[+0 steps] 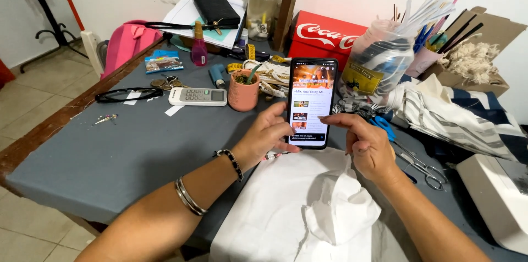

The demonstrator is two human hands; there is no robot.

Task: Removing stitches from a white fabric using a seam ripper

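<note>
Left hand [268, 136] props a smartphone [312, 101] upright above white fabric [286, 207], fingers closed round its lower edge; right hand [367, 143], holding nothing, taps the screen w/ forefinger; loose one-handed grip could let phone tip fwd; scissors [418, 163] lie just beside.

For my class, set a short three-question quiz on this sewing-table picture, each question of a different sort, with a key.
1. True or false: the smartphone lies flat on the table.
2. Which thing lies nearest the right hand?
A. the remote control
B. the scissors
C. the pink bag
3. Fill in: the left hand holds the phone upright above a ____ cloth.

Key
1. False: it stands upright, held at its lower edge by the left hand, while a right-hand finger touches the screen.
2. B, just right of that hand.
3. White.
</note>
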